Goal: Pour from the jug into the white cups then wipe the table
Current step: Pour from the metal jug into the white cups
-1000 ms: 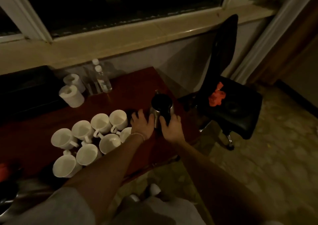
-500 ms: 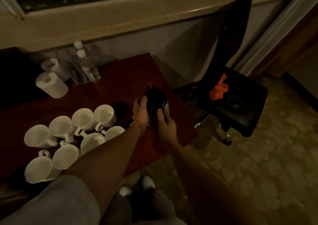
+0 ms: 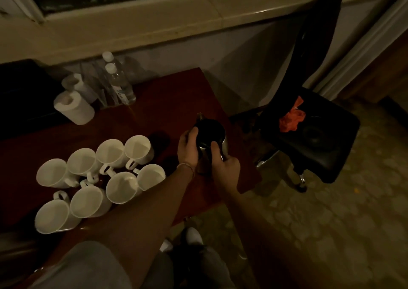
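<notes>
Both hands grip a dark-topped steel jug (image 3: 209,138) near the right edge of the reddish-brown wooden desk (image 3: 163,103): left hand (image 3: 188,148) curled round its side, right hand (image 3: 225,167) round its handle side. Eight white ceramic cups (image 3: 99,178) cluster just left.

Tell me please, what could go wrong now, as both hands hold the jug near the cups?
1. The jug stands near the table edge, so a slip of the left hand or right hand could drop it to the floor.
2. The cups crowd together and lean; pouring may spill or knock one.
3. Dim light hides fill levels.
</notes>
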Demonstrator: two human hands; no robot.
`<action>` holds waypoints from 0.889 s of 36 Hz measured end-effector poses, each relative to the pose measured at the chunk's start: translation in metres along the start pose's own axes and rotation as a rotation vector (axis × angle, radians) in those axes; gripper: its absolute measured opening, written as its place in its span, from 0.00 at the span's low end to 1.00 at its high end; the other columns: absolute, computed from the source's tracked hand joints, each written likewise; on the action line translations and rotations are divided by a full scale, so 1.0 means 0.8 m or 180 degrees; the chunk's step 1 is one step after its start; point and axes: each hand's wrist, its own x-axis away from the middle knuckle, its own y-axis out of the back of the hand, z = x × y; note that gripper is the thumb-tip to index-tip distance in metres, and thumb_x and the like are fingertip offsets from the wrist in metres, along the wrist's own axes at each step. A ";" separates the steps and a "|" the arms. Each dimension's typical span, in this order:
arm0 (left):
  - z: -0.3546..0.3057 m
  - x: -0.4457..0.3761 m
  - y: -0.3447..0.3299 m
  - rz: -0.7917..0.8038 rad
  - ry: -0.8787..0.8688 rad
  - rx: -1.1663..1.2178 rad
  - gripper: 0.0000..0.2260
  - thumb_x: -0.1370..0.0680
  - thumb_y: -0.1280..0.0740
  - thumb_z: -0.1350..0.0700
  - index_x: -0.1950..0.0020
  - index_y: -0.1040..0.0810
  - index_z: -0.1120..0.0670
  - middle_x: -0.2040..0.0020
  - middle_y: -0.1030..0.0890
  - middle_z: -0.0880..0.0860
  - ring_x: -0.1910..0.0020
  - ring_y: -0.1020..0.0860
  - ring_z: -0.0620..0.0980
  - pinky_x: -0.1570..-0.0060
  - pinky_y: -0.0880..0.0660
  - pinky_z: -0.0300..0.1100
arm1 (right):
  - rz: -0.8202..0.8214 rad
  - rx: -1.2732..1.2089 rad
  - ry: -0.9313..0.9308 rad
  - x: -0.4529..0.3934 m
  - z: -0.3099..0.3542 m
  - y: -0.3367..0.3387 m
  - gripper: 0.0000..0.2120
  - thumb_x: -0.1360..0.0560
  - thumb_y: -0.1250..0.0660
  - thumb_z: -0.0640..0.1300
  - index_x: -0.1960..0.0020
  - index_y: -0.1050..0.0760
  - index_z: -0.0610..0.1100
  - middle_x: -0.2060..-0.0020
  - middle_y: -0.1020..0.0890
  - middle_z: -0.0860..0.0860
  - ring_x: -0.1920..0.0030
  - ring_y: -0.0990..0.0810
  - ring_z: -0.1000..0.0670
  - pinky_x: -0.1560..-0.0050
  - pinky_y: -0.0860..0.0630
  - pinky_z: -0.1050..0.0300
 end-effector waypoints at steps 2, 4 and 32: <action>-0.001 0.007 -0.003 -0.0109 -0.0001 -0.0015 0.24 0.19 0.35 0.39 0.26 0.27 0.49 0.32 0.23 0.54 0.39 0.22 0.53 0.51 0.24 0.45 | -0.0009 0.0106 0.0156 0.004 0.001 0.003 0.26 0.23 0.30 0.60 0.72 0.34 0.48 0.81 0.34 0.56 0.80 0.35 0.55 0.73 0.37 0.58; -0.001 0.021 -0.006 -0.0291 -0.0044 0.0081 0.20 0.19 0.34 0.39 0.30 0.25 0.47 0.33 0.22 0.54 0.39 0.21 0.54 0.43 0.22 0.52 | 0.0081 0.0157 0.0280 0.010 0.006 0.012 0.28 0.23 0.30 0.60 0.73 0.35 0.47 0.81 0.33 0.55 0.79 0.36 0.53 0.74 0.38 0.57; -0.092 0.128 0.013 -0.1488 -0.0990 0.0914 0.34 0.31 0.38 0.30 0.35 0.21 0.52 0.41 0.17 0.52 0.43 0.18 0.51 0.39 0.20 0.53 | 0.1205 0.0318 0.1213 0.060 0.114 0.036 0.28 0.25 0.32 0.63 0.80 0.31 0.52 0.80 0.27 0.50 0.78 0.27 0.51 0.71 0.29 0.53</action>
